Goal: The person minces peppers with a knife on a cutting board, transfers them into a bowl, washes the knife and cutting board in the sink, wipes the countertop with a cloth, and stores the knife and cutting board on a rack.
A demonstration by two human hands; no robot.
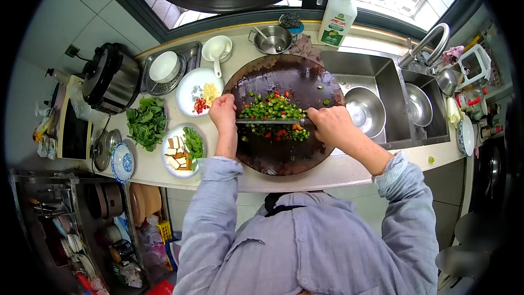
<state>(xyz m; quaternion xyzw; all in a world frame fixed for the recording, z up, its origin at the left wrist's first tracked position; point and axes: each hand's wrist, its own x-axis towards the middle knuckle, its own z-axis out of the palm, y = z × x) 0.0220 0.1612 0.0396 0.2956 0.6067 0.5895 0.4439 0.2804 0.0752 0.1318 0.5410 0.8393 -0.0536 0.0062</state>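
My right hand (330,124) is closed round the handle of a kitchen knife (270,121). The blade lies across the chopped green and red peppers (273,107) on a round, dark chopping board (284,158). At the blade's far end, my left hand (223,113) is curled with its fingers closed against the knife; its exact hold is partly hidden. Pepper bits lie on both sides of the blade, and a few loose green pieces sit toward the board's right side. Left of the board, a white plate (186,84) holds minced garlic (209,92) and chopped red pepper (200,106).
Another plate (172,172) bears pale and brown slices with greens. Leafy greens (146,124), a white bowl (164,66) and a pressure cooker (112,76) stand farther left. At right, a double sink (390,95) contains metal bowls. A pump bottle (337,20) stands behind the board.
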